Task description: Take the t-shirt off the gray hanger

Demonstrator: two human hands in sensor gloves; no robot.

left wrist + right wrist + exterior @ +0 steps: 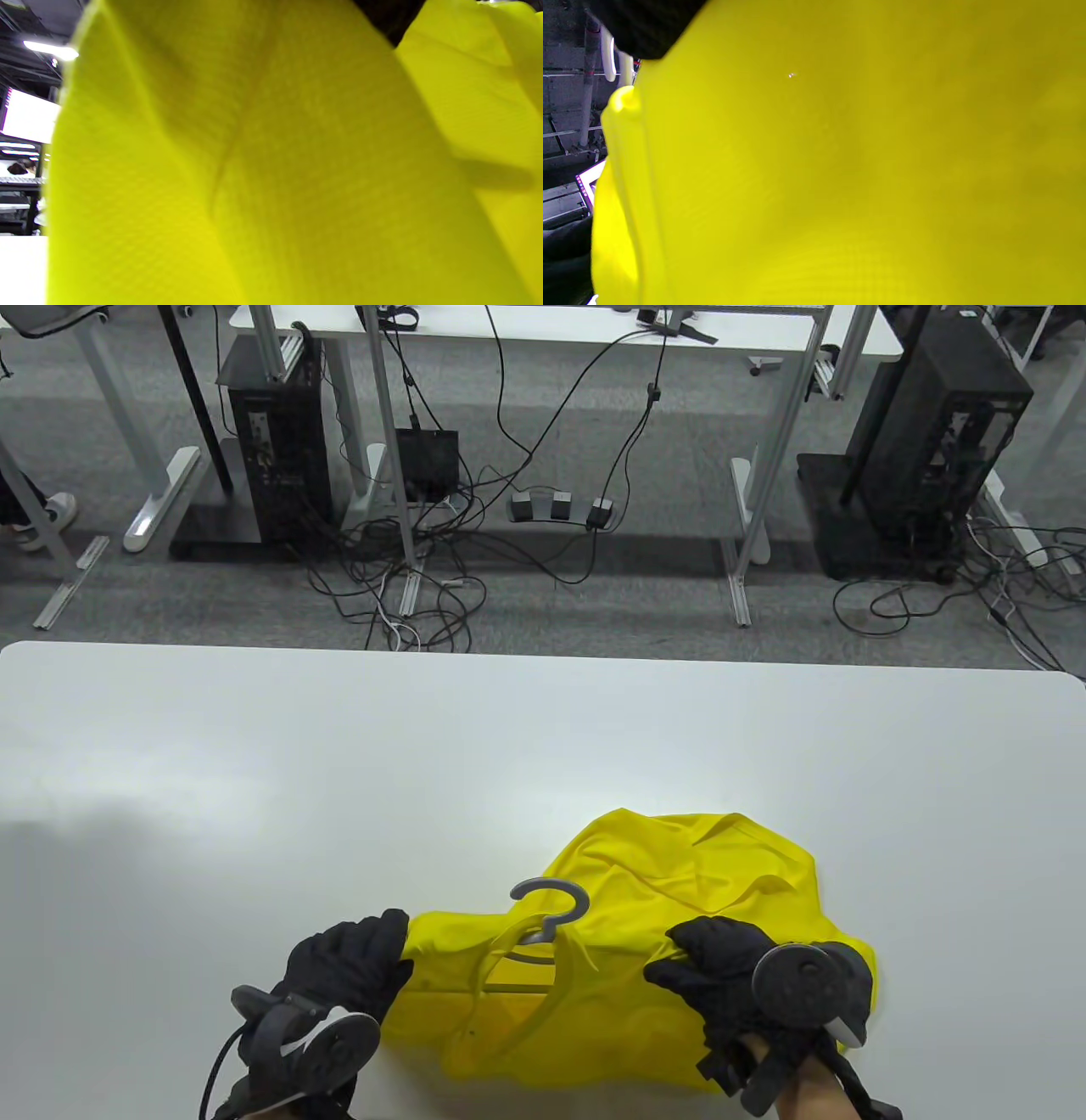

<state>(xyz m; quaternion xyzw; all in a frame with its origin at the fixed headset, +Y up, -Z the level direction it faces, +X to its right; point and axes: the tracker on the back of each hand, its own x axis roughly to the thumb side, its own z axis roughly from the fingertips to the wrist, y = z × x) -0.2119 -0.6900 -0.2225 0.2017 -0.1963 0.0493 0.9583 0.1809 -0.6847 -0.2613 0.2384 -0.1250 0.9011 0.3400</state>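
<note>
— What's on the white tabletop (254,780) this afternoon?

— A crumpled bright-yellow knit t-shirt (679,882) lies near the front edge, right of centre, with a slim gray plastic hanger (543,937) inside it. The hook and neck poke out of the collar; one arm of the hanger shows through the cloth, running toward the person.

— And the hands?

— The black-gloved left hand (348,967) rests at the shirt's left edge, by a sleeve or shoulder. Its fingers (386,937) are curled onto the fabric, though from where I stand I cannot tell whether they pinch it or merely press. The black-gloved right hand (730,976) lies on the cloth at the right side, fingers (679,967) bent down into the folds; again, clamped or just resting, I cannot say. Both wrist cameras show little beyond yellow fabric (271,169) close against the lens (840,169).

— How will the shirt handle?

— My guess: light, limp, and a little slippery, the sort of sporty mesh that bunches rather than slides as one piece. The hanger looks stiff and thin, so it should hold its shape while the cloth gives.

— Where would you take hold?

— One hand at the hook or neck of the hanger to steady it, the other on the shoulder seam, easing the collar over one arm's tip. Tugging at the hem would likely drag the hanger along.
</note>
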